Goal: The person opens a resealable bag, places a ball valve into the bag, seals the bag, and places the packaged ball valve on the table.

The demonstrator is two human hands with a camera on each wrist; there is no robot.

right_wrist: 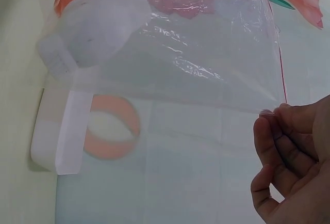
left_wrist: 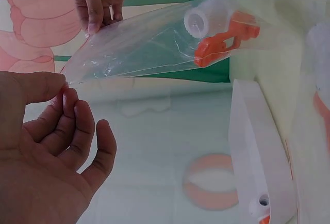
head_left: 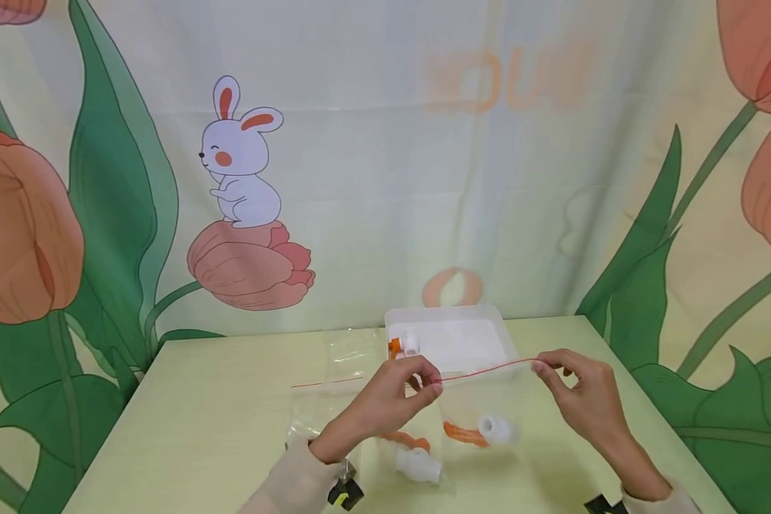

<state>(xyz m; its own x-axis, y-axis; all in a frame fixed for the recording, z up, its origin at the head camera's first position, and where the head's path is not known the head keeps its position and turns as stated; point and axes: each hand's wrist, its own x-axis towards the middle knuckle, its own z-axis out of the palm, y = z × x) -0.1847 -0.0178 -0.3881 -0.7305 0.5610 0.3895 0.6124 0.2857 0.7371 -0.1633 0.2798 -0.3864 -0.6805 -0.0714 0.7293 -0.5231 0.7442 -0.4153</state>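
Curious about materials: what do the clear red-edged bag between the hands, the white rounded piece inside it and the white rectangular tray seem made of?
The clear red-edged bag: probably thin, glossy plastic film; it is transparent with bright glints.
The white rounded piece: likely plastic, seemingly matt; shading looks soft, though film veils it.
The white rectangular tray: perhaps smooth, rigid plastic; straight walls, little glare.

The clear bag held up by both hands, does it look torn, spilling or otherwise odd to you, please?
Nothing stands out: the bag hangs from the left hand and right hand, its white piece and orange piece are inside, and no tear or spill shows.
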